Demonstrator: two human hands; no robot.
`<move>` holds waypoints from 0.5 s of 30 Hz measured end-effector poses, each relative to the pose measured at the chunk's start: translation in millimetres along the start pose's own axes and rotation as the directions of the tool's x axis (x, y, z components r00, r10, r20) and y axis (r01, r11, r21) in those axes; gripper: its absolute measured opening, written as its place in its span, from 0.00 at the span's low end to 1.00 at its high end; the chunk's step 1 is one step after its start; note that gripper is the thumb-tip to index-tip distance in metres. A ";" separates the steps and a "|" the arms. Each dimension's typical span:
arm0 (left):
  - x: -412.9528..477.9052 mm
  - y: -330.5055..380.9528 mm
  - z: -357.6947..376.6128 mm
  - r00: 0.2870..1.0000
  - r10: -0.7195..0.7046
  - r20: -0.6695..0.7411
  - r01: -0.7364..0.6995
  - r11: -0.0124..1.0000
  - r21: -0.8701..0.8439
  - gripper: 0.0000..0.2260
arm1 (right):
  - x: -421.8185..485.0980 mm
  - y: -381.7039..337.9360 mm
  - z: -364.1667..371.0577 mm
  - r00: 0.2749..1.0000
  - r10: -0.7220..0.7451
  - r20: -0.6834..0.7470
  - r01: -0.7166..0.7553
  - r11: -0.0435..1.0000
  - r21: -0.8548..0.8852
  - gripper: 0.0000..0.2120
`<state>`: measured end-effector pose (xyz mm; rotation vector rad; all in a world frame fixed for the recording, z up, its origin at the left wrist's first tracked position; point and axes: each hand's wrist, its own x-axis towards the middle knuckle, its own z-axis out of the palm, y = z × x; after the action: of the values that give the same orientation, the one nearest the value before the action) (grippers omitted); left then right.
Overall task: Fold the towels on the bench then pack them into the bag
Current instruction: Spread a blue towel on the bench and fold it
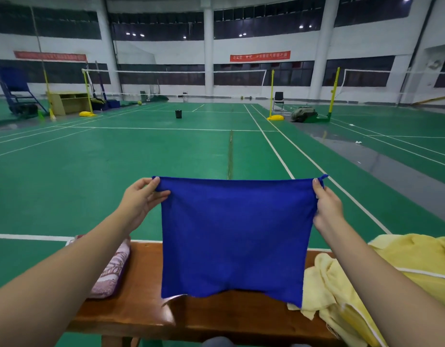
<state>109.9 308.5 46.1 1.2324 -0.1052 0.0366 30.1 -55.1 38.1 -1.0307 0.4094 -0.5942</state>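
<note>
You are holding a royal-blue cloth towel [231, 234] up in the air in front of you, stretched flat by its two top corners. Your left hand [141, 199] pinches the left corner between thumb and forefinger, with the other fingers spread loosely behind the cloth. Your right hand [328, 206] pinches the right corner the same way, its lower fingers gathering a little of the side edge.

Held taut like this, the towel hangs as a clean rectangle, so the edges can be matched before the first fold. Its bottom hem hangs just above the brown wooden bench [146, 304]; whether it touches the wood is hard to tell.

The clear stretch of bench under the towel looks like the place to lay it down.

To the left on the bench lies a folded pink patterned towel [111, 274], probably finished and set aside. To the right a crumpled pale-yellow towel [321, 284] waits unfolded. Beyond it lies yellow fabric with white piping [416, 256], which may be the bag, though you cannot be sure from here. Packing looks some way off.
</note>
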 end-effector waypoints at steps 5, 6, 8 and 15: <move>35.2 26.5 7.9 0.987 0.144 -0.066 -0.137 0.986 0.100 0.06 | 17.1 -8.4 30.1 0.996 -0.074 0.053 0.072 0.997 0.042 0.08; 40.3 30.1 6.9 0.980 0.186 -0.076 -0.173 0.973 0.152 0.06 | 18.3 -10.8 34.5 0.994 -0.090 0.062 0.087 0.995 0.048 0.08; 45.4 35.6 3.0 0.964 0.247 -0.094 -0.225 0.953 0.203 0.04 | 19.6 -12.7 40.7 0.989 -0.125 0.083 0.121 0.992 0.047 0.08; 1.9 6.7 -20.4 0.983 0.153 -0.105 -0.146 0.986 0.076 0.04 | -8.3 10.5 15.1 0.985 -0.125 0.118 0.128 0.992 -0.021 0.07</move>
<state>112.4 329.9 45.9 1.2856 -0.1003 0.2410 35.2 -35.7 36.1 -1.1193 0.2516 -0.6395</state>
